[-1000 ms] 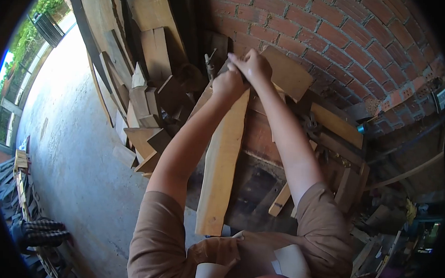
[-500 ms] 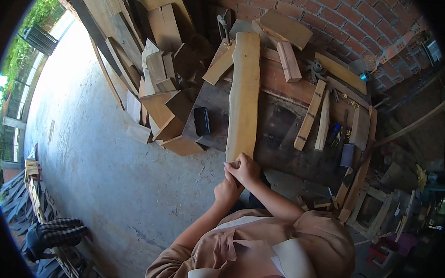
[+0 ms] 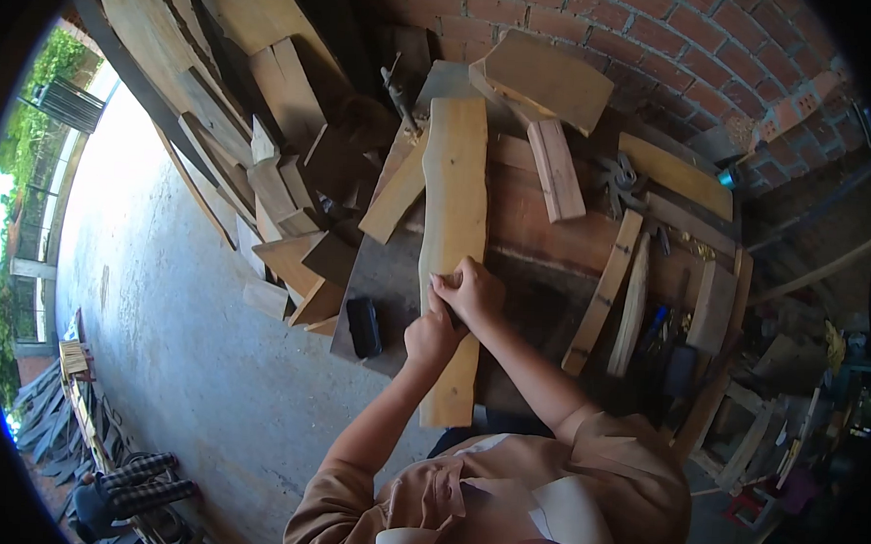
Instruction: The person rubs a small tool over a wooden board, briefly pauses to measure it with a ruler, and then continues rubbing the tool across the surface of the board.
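Observation:
A long pale wooden plank (image 3: 455, 195) with one wavy edge lies lengthwise on the dark workbench (image 3: 526, 325). Its near end sticks out past the bench toward my body. My right hand (image 3: 475, 291) is closed low over the middle of the plank. Just nearer to me, my left hand (image 3: 433, 337) is also closed, its thumb side touching the right hand. Something small and dark shows between the two hands, mostly hidden by the fingers, and I cannot make out what it is.
A black open case (image 3: 363, 327) sits at the bench's left edge. Right of the plank lie a wooden block (image 3: 557, 170), a narrow strip (image 3: 603, 294) and several tools. Offcuts (image 3: 289, 183) lean at the left. A brick wall (image 3: 649, 48) stands behind; another person (image 3: 129, 497) is at lower left.
Both hands have moved forward together along the plank, from its near end to about its middle, so the near end now shows. The head view has shifted a little.

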Available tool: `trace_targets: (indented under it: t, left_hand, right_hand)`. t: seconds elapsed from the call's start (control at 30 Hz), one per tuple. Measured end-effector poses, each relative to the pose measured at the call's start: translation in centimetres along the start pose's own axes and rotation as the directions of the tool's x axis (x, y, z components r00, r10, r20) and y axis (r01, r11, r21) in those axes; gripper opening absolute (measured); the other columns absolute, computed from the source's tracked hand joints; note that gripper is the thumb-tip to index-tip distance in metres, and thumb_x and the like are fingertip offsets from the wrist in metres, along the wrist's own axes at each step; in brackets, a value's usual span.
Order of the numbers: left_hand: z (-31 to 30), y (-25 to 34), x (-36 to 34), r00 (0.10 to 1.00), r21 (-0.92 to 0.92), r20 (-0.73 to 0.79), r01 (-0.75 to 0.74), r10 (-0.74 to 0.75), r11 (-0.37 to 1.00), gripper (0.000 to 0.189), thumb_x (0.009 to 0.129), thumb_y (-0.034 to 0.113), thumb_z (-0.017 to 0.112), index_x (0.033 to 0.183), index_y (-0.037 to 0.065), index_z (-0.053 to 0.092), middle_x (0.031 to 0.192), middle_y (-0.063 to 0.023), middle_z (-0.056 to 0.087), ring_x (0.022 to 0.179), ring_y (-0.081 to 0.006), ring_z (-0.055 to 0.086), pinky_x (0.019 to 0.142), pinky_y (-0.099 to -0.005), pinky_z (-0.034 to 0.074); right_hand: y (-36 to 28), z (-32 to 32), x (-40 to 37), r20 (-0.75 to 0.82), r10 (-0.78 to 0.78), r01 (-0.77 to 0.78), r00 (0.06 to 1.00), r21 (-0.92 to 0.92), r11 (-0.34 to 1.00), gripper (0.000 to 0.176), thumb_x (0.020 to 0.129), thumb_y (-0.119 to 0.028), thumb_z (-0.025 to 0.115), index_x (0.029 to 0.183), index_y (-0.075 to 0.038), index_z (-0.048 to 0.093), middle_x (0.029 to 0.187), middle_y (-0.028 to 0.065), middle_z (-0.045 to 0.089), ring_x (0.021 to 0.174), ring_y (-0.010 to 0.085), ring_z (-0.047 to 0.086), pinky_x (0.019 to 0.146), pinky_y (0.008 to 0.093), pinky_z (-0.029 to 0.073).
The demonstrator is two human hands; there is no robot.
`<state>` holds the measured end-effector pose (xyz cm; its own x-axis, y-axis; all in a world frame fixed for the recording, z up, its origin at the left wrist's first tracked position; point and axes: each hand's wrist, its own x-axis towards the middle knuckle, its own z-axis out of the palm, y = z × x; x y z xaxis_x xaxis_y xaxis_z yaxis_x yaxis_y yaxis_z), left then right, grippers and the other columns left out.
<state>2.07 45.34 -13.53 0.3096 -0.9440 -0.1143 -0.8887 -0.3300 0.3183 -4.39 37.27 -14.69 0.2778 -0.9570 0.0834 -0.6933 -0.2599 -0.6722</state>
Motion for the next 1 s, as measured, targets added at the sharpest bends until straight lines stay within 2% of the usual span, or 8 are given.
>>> trace_targets:
  t: [0.13,0.23,0.3,0.4,0.63,0.73,0.93,1.0]
  left_hand:
    - [-2.0,2.4,14.5,0.998,-0.007,0.001,0.059,-0.059,0.998,0.102,0.057,0.052,0.067,0.126,-0.008,0.021,0.056,-0.0118,0.059,0.048,-0.0264,0.059,0.043,-0.0369,0.047]
    - [-3.7,3.7,26.9,0.992,-0.128,-0.029,0.119,-0.124,0.985,0.068,0.070,0.040,0.060,0.120,0.004,0.032,0.081,-0.0201,0.060,0.077,-0.0351,0.059,0.066,-0.0440,0.048]
    - [-5.2,4.4,34.7,0.992,-0.066,-0.074,0.100,-0.105,0.993,0.049,0.075,0.035,0.054,0.105,0.000,0.039,0.089,-0.0208,0.060,0.083,-0.0345,0.059,0.070,-0.0416,0.048]
    - [-9.9,7.3,38.9,0.987,-0.018,-0.137,0.078,-0.080,0.997,0.045,0.076,0.035,0.052,0.099,-0.003,0.042,0.091,-0.0209,0.059,0.087,-0.0333,0.058,0.072,-0.0398,0.048]
    - [-14.4,8.2,26.2,0.986,-0.017,-0.164,-0.014,0.011,1.000,0.062,0.065,0.045,0.063,0.101,-0.001,0.043,0.081,-0.0183,0.061,0.076,-0.0325,0.060,0.066,-0.0399,0.049]
    - [-11.2,6.4,16.5,0.986,-0.056,-0.159,-0.065,0.055,0.996,0.075,0.062,0.047,0.064,0.112,-0.002,0.037,0.073,-0.0181,0.060,0.068,-0.0328,0.061,0.059,-0.0402,0.049]
    - [-4.4,3.2,-4.5,0.992,-0.118,0.122,0.028,-0.013,0.993,0.090,0.061,0.049,0.064,0.123,-0.004,0.026,0.063,-0.0171,0.059,0.057,-0.0316,0.060,0.051,-0.0404,0.049]
    - [-1.1,1.4,-10.0,0.998,-0.084,0.055,-0.024,0.028,0.996,0.096,0.062,0.053,0.061,0.125,-0.008,0.022,0.052,-0.0128,0.057,0.047,-0.0277,0.058,0.043,-0.0387,0.047]
  right_hand:
    - [0.9,-0.1,14.9,0.007,0.009,-0.008,1.000,-0.116,0.993,0.045,0.062,-0.048,0.063,0.074,-0.007,0.051,0.070,0.0138,0.059,0.062,0.0307,0.059,0.054,0.0403,0.047]
    - [0.6,0.1,28.1,0.013,-0.028,0.030,1.000,-0.203,0.979,0.054,0.064,-0.056,0.058,0.084,-0.006,0.053,0.081,0.0176,0.060,0.076,0.0327,0.059,0.065,0.0409,0.047]
    - [-0.9,-2.1,35.3,0.118,-0.052,0.076,0.992,-0.204,0.976,0.057,0.066,-0.055,0.057,0.093,-0.005,0.054,0.086,0.0178,0.060,0.081,0.0327,0.058,0.070,0.0411,0.046]
    - [-4.1,-5.5,39.9,-0.101,-0.141,0.111,0.985,-0.258,0.960,0.055,0.066,-0.055,0.057,0.089,-0.005,0.056,0.088,0.0143,0.060,0.079,0.0291,0.060,0.068,0.0378,0.048]
    - [-5.3,-9.5,30.3,-0.129,-0.166,0.145,0.978,-0.157,0.977,0.054,0.062,-0.061,0.059,0.068,-0.008,0.055,0.069,0.0112,0.060,0.067,0.0268,0.060,0.057,0.0363,0.045]
    - [-4.7,-9.4,19.0,-0.084,-0.112,0.103,0.990,-0.101,0.990,0.049,0.063,-0.054,0.061,0.069,-0.006,0.052,0.066,0.0134,0.059,0.061,0.0302,0.058,0.055,0.0401,0.046]
    - [-1.2,-5.0,-3.6,-0.035,-0.039,0.038,0.999,-0.011,0.999,0.043,0.063,-0.047,0.066,0.064,-0.008,0.048,0.061,0.0100,0.056,0.058,0.0303,0.056,0.050,0.0403,0.044]
    - [-0.8,-4.2,-9.7,0.033,0.031,-0.032,0.999,0.011,0.999,0.043,0.063,-0.046,0.066,0.062,-0.007,0.047,0.058,0.0090,0.054,0.054,0.0292,0.055,0.048,0.0390,0.043]
